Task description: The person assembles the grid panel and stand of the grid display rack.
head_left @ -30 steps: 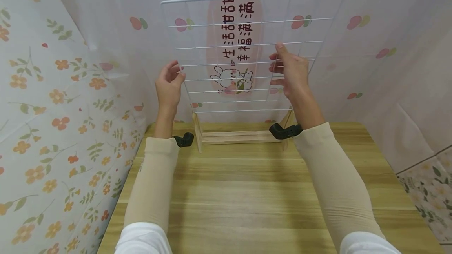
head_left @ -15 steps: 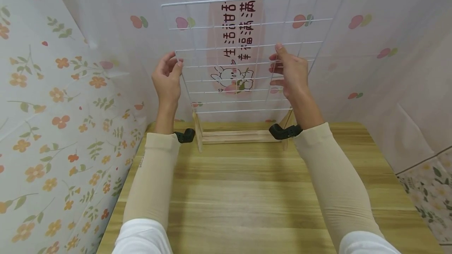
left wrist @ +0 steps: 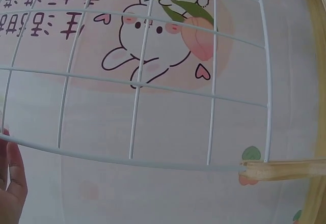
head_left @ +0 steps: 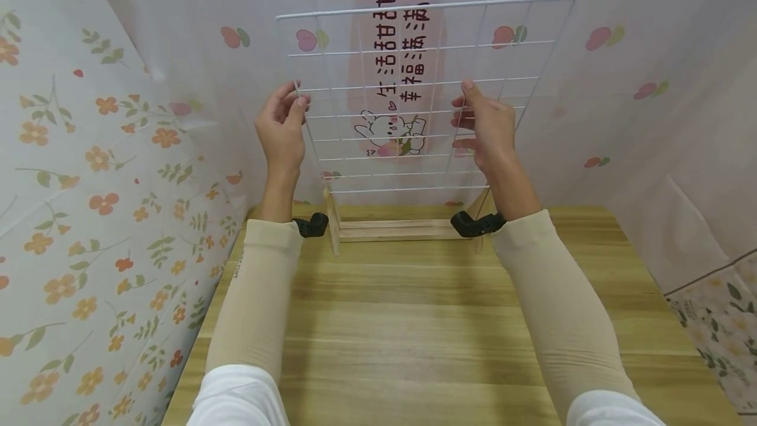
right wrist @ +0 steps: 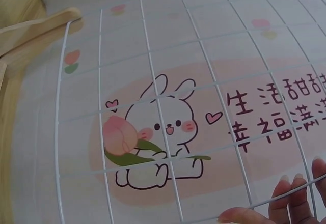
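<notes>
A white wire grid panel stands nearly upright, its lower corners at the two side pieces of a wooden stand. My left hand pinches the grid's left edge wire between thumb and fingers, about halfway up. With thumb and fingers, my right hand grips a vertical wire right of the middle. In the left wrist view, the grid's corner meets the tip of a wooden side piece. The right wrist view catches my right fingers curled at a wire, and part of the left hand at the top.
Behind the grid hangs a pale backdrop with a printed rabbit, writing and fruit shapes. Floral cloth covers the left side. The stand sits at the back of a wood-grain table. A black wrist camera juts from each cuff.
The grid's top edge has come lower in the head view, its left end shifting slightly right. My left hand has moved up along the edge wire. The right hand stays on its wire.
</notes>
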Demonstrator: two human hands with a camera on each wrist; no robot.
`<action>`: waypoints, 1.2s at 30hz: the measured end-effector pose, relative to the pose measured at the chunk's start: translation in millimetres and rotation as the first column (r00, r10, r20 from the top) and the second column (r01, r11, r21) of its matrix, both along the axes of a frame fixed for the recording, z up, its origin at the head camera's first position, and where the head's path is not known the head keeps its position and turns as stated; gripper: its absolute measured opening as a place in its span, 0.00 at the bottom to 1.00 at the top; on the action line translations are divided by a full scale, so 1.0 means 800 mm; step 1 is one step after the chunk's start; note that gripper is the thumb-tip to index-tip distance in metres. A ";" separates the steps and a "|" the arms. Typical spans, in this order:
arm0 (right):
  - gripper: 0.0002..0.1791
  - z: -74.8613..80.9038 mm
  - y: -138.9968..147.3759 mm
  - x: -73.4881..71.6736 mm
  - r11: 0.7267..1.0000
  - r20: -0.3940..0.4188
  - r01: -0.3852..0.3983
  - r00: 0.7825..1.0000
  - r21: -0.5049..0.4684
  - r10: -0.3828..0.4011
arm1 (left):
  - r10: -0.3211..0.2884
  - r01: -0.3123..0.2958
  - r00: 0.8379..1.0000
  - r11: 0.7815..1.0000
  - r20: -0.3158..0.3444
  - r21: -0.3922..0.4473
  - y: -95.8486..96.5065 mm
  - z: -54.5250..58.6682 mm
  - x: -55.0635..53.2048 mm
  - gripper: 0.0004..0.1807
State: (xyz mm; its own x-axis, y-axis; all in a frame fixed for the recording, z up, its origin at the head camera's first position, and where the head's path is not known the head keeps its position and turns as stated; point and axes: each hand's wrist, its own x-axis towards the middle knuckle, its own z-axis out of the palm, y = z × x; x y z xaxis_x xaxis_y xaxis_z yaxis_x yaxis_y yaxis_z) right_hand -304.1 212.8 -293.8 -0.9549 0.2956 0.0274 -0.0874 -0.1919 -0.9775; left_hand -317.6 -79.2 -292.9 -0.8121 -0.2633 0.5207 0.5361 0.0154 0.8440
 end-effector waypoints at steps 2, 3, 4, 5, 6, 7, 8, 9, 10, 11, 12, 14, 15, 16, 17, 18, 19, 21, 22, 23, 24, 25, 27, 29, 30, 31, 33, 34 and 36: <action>0.26 -0.001 0.000 0.000 1.000 0.004 -0.003 1.000 0.004 0.003 | 0.004 -0.004 1.000 1.000 0.006 0.001 0.000 0.000 0.000 0.12; 0.26 -0.002 0.000 -0.001 1.000 0.007 -0.004 1.000 0.008 0.004 | 0.005 -0.005 1.000 1.000 0.009 0.005 0.000 -0.001 -0.001 0.12; 0.26 -0.003 0.000 -0.001 1.000 0.010 -0.004 1.000 0.015 0.003 | 0.006 -0.006 1.000 1.000 0.014 0.009 -0.001 -0.003 -0.003 0.11; 0.26 -0.003 0.000 -0.001 1.000 0.014 -0.004 1.000 0.021 0.004 | 0.009 -0.009 1.000 1.000 0.015 0.009 -0.001 -0.004 -0.004 0.11; 0.26 -0.004 0.000 -0.001 1.000 0.016 -0.004 1.000 0.025 0.004 | 0.009 -0.009 1.000 1.000 0.018 0.013 -0.002 -0.007 -0.007 0.10; 0.26 -0.004 0.000 -0.002 1.000 0.017 -0.004 1.000 0.028 0.003 | 0.009 -0.009 1.000 1.000 0.020 0.017 -0.003 -0.010 -0.011 0.10; 0.26 -0.005 0.000 -0.002 1.000 0.017 -0.003 1.000 0.029 0.003 | 0.012 -0.012 1.000 1.000 0.022 0.015 -0.004 -0.013 -0.015 0.09; 0.26 -0.005 0.000 -0.002 1.000 0.015 -0.002 1.000 0.030 0.002 | 0.017 -0.017 1.000 1.000 0.023 0.009 -0.004 -0.016 -0.019 0.09; 0.26 -0.005 0.000 -0.002 1.000 0.012 -0.001 1.000 0.029 0.000 | 0.021 -0.021 0.999 1.000 0.025 0.002 -0.005 -0.018 -0.022 0.09; 0.26 -0.005 0.001 -0.001 1.000 0.008 0.000 1.000 0.026 0.000 | 0.026 -0.026 0.999 1.000 0.024 -0.007 -0.005 -0.020 -0.025 0.09; 0.26 -0.005 0.001 -0.001 1.000 0.004 0.000 1.000 0.023 0.000 | 0.030 -0.030 0.999 0.999 0.022 -0.017 -0.005 -0.021 -0.027 0.09; 0.25 -0.006 0.002 -0.001 1.000 0.000 -0.001 1.000 0.021 0.001 | 0.041 -0.040 0.999 0.998 0.017 -0.040 -0.005 -0.022 -0.028 0.09; 0.26 -0.006 0.002 -0.001 1.000 -0.001 -0.002 1.000 0.019 0.002 | 0.043 -0.042 0.999 0.998 0.014 -0.046 -0.005 -0.022 -0.028 0.09; 0.26 -0.006 0.003 0.000 1.000 -0.002 -0.004 1.000 0.018 0.004 | 0.042 -0.042 0.999 0.998 0.013 -0.050 -0.005 -0.022 -0.028 0.09; 0.26 -0.006 0.003 0.000 1.000 -0.002 -0.006 1.000 0.018 0.006 | 0.045 -0.045 0.999 0.998 0.010 -0.053 -0.005 -0.022 -0.027 0.09; 0.26 -0.007 0.004 0.000 1.000 0.000 -0.008 1.000 0.016 0.008 | 0.046 -0.046 0.999 0.998 0.011 -0.054 -0.005 -0.021 -0.027 0.09; 0.25 -0.007 0.004 0.000 1.000 0.000 -0.012 1.000 0.011 0.012 | 0.046 -0.046 0.999 0.998 0.014 -0.053 -0.005 -0.021 -0.026 0.08; 0.25 -0.008 0.004 0.001 1.000 -0.001 -0.017 1.000 0.003 0.017 | 0.046 -0.045 0.999 0.998 0.020 -0.050 -0.005 -0.021 -0.025 0.08; 0.24 -0.008 0.004 0.002 1.000 -0.001 -0.022 1.000 0.003 0.022 | 0.046 -0.045 0.999 0.998 0.023 -0.049 -0.005 -0.021 -0.025 0.08; 0.24 -0.009 0.005 0.002 1.000 -0.001 -0.027 1.000 0.003 0.027 | 0.046 -0.044 0.999 0.998 0.025 -0.047 -0.005 -0.021 -0.025 0.08; 0.24 -0.009 0.006 0.003 0.999 -0.001 -0.032 0.999 0.006 0.032 | 0.043 -0.042 0.999 0.998 0.028 -0.047 -0.005 -0.021 -0.025 0.08; 0.25 -0.009 0.006 0.004 0.999 0.002 -0.035 0.999 0.010 0.035 | 0.039 -0.037 0.999 0.998 0.029 -0.046 -0.005 -0.022 -0.026 0.08; 0.25 -0.008 0.009 0.007 0.999 0.010 -0.042 0.999 0.019 0.042 | 0.029 -0.028 0.999 0.999 0.027 -0.047 -0.004 -0.022 -0.026 0.08; 0.26 -0.007 0.011 0.009 0.998 0.021 -0.047 0.999 0.028 0.047 | 0.023 -0.022 0.999 0.998 0.026 -0.051 -0.003 -0.021 -0.025 0.08; 0.26 -0.007 0.012 0.010 0.998 0.027 -0.049 0.998 0.032 0.048 | 0.022 -0.021 0.999 0.998 0.027 -0.055 -0.003 -0.021 -0.025 0.08; 0.26 -0.007 0.014 0.010 0.998 0.035 -0.050 0.998 0.033 0.048 | 0.021 -0.020 0.999 0.998 0.027 -0.058 -0.003 -0.021 -0.024 0.08; 0.27 -0.006 0.016 0.011 0.998 0.047 -0.053 0.998 0.044 0.051 | 0.024 -0.022 0.999 0.998 0.027 -0.067 -0.002 -0.021 -0.024 0.08; 0.27 -0.006 0.017 0.011 0.997 0.053 -0.055 0.997 0.050 0.052 | 0.026 -0.024 0.999 0.997 0.027 -0.071 -0.002 -0.021 -0.023 0.08; 0.28 -0.005 0.020 0.011 0.996 0.064 -0.058 0.996 0.064 0.054 | 0.027 -0.025 0.999 0.997 0.027 -0.077 -0.001 -0.021 -0.023 0.08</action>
State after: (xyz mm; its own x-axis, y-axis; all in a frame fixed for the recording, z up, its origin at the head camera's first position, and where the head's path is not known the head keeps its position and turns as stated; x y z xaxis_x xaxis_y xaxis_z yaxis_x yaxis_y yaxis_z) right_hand -295.2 228.5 -298.0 -0.9704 0.2410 -0.0148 -0.0172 -0.1301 -0.9914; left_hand -336.0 -80.3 -309.4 -0.8199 -0.2445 0.5176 0.5111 0.0946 0.8543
